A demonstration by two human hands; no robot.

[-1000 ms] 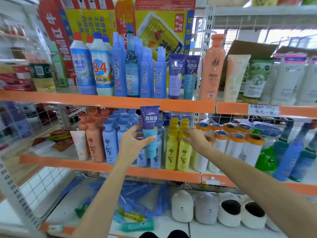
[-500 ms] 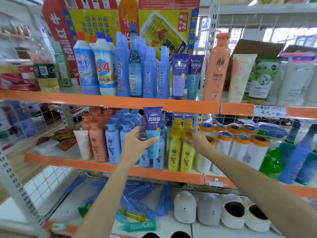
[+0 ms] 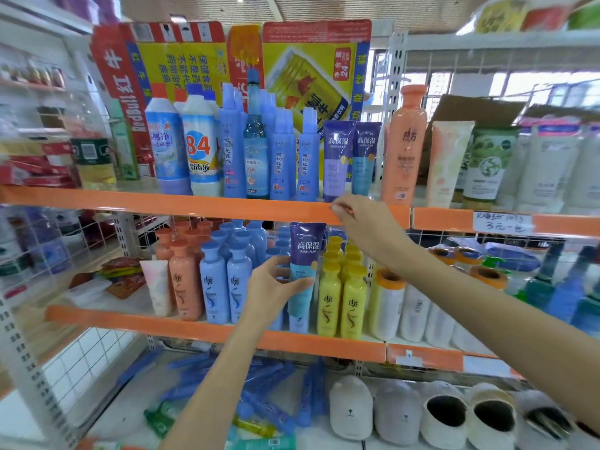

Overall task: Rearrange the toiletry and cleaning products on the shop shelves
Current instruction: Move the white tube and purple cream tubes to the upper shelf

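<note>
While the left hand [image 3: 271, 289] grips a purple-and-teal tube [image 3: 303, 271] in front of the middle shelf's blue bottles [image 3: 227, 280] and yellow bottles [image 3: 342, 300], the right hand [image 3: 363, 222] reaches to the orange lip of the upper shelf [image 3: 194, 204], its fingertips [image 3: 337, 207] bunched at the foot of a matching tube [image 3: 337, 160] standing there; whether they actually pinch that tube or only touch the shelf edge cannot be told. The chief risk, as I judge it, lies on that upper shelf: the two matching tubes stand narrow and tall just beside an orange bottle [image 3: 404, 144] and thin blue spray bottles [image 3: 306, 157], so a nudge while making room could tip one and topple its neighbours off the lip. The held tube is pinched only at its lower half by thumb and fingers, and could slip or swing as it is lifted past the shelf edge. Its long axis runs near vertical, leaning slightly, the broad purple end upward just under the shelf lip, the teal end pointing down, printed face toward the camera.
</note>
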